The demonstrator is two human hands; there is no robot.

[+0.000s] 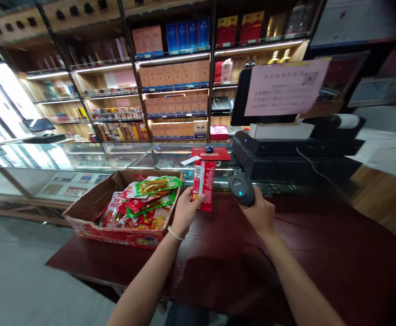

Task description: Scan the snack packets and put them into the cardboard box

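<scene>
My left hand [185, 209] grips a red snack packet [207, 185] by its lower left side, holding it upright over the dark red table. A pale strip runs down the side of the packet that faces me. In my right hand [261, 213] is a black barcode scanner [241, 188] with a blue light glowing on top; my fingers wrap its handle. Scanner and packet are apart, with a short gap between them. Left of my left hand stands an open cardboard box [116, 233] filled with several red, white and green snack packets [159, 184].
A dark red table [218, 267] lies under my hands. Beyond it are a glass counter [143, 156], a red mat [220, 154] with a mouse [209, 149], and a monitor [240, 99] with a pink paper sheet [282, 88]. Shelves of boxed goods [174, 76] line the back wall.
</scene>
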